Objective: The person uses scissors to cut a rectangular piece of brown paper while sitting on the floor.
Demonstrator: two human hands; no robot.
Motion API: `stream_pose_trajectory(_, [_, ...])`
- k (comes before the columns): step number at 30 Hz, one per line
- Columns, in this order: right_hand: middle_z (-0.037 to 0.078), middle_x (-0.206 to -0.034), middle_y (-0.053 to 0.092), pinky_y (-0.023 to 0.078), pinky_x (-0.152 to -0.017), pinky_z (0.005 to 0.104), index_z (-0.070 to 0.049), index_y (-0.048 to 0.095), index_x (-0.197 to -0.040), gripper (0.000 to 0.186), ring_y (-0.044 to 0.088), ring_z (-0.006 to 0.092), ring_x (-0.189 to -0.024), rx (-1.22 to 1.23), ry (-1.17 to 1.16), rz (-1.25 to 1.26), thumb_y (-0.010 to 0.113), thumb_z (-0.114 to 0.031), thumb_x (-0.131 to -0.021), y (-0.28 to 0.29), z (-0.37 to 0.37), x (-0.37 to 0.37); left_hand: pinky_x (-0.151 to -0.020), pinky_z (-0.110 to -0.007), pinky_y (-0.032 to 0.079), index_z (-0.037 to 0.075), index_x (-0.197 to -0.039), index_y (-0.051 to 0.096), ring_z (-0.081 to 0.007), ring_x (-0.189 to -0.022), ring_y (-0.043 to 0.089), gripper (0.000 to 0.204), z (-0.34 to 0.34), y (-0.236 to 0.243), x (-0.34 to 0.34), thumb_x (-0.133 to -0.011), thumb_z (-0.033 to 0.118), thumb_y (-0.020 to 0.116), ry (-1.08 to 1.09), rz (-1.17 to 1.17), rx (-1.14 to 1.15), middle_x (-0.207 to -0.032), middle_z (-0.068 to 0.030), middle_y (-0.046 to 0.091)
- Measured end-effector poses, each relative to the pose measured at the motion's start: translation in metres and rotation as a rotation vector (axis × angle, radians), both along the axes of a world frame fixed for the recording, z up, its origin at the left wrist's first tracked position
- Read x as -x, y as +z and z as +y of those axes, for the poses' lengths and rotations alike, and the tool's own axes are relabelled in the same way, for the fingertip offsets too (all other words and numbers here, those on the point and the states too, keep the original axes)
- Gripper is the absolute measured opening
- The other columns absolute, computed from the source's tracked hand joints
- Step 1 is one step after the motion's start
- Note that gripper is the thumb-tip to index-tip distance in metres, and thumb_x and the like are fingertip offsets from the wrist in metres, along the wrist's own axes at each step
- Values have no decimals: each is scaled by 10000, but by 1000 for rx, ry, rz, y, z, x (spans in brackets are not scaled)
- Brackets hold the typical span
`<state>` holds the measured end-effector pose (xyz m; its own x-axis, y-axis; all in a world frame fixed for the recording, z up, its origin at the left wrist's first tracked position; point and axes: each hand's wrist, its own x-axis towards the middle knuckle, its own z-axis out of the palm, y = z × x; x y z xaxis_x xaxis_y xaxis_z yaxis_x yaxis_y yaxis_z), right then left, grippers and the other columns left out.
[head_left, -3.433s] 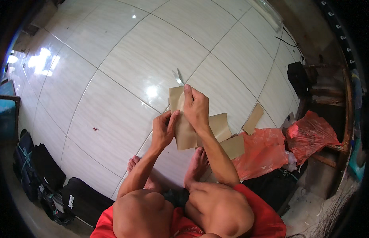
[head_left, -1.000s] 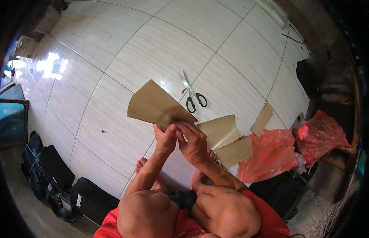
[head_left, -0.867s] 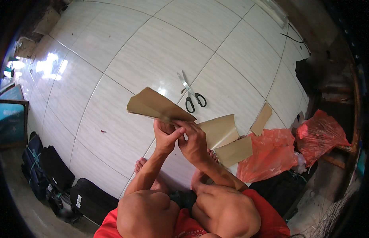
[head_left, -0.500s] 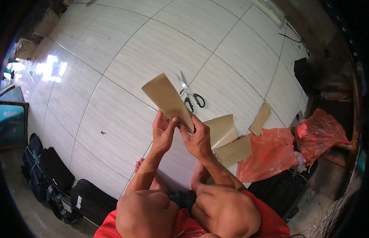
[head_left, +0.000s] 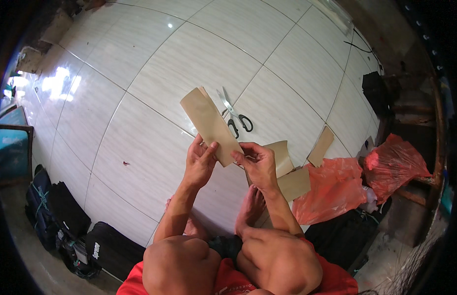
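Step in hand, as judged from the frame: handling and aligning a folded sheet before further folding or trimming. The long, flat, tan-brown rectangular piece of kraft paper [head_left: 210, 124] is held above the floor, its lower end between both hands, its free end pointing toward 11 o'clock.

Left hand [head_left: 200, 162]: the grip is closed on the lower left edge of the paper, thumb on the upper face and the remaining fingers behind it. The forearm rises from 6 o'clock, over the bent left knee.

Right hand [head_left: 258, 164]: the grip is closed in a pinch on the lower right corner of the same paper, thumb and forefinger meeting at the edge, palm turned toward the person. The forearm runs down toward 5 o'clock.

Surroundings: the black-handled steel scissors [head_left: 236, 116] lie on the glossy white tiled floor [head_left: 140, 98] at 1 o'clock from the hands, partly hidden behind the paper, touched by neither hand. Loose tan paper offcuts [head_left: 295, 182] lie at 3 to 4 o'clock of the right hand, and a further tan strip [head_left: 321, 146] lies beyond them. A crumpled orange plastic bag [head_left: 334, 189] lies at 4 o'clock. Black bags [head_left: 66, 221] stand at 8 o'clock.

Next move, as a judgement: any cut calls for one hand to release the paper and reach toward 1 o'clock for the scissors, while the other hand maintains its pinch to keep the layers aligned.
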<state>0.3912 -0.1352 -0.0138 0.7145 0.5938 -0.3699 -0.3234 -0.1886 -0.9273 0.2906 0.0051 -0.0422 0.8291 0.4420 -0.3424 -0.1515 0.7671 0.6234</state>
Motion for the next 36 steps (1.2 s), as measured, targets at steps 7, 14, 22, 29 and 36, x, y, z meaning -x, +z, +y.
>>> stream_pose_trajectory(7, [86, -881, 735, 538, -709, 231, 73, 708, -1091, 266, 651, 82, -778, -63, -49, -11, 764, -107, -904, 2, -1, 6, -990, -393, 519, 16, -1481, 337, -222, -1217, 586, 518, 2, 4, 4, -1012, 41, 554, 2, -60, 14, -1335, -128, 585])
stream_pose_trajectory(14, [106, -931, 725, 538, -727, 263, 56, 684, -1081, 297, 673, 138, -827, 127, 80, -66, 751, -184, -920, 25, 1, -7, -990, -390, 516, 11, -1494, 312, -225, -1223, 580, 537, 2, 0, 5, -1014, 42, 552, -9, -62, -11, -1347, -141, 572])
stream_pose_trajectory(22, [167, -901, 602, 508, -667, 439, -8, 579, -1062, 269, 613, 354, -813, 266, 53, -1062, 596, -266, -988, 33, 41, 1, -1031, -366, 475, 7, -1506, 281, -227, -1278, 531, 539, -17, -1, 2, -1027, 55, 523, -55, -51, -330, -1416, -145, 501])
stream_pose_trajectory(29, [130, -861, 582, 500, -582, 441, -68, 583, -983, 202, 623, 342, -748, 334, -26, -992, 578, -270, -997, 22, 45, 4, -1063, -367, 444, 6, -1498, 302, -223, -1303, 500, 524, -30, 1, 1, -1020, 33, 516, -34, -125, -283, -1411, -124, 489])
stream_pose_trajectory(36, [170, -778, 594, 482, -550, 441, -50, 565, -976, 118, 626, 407, -696, 153, 11, -914, 562, -161, -1015, 9, 36, 1, -1116, -387, 373, -28, -1459, 352, -221, -1320, 471, 549, -23, 4, -1, -985, 89, 603, -16, -27, -415, -1394, -132, 501])
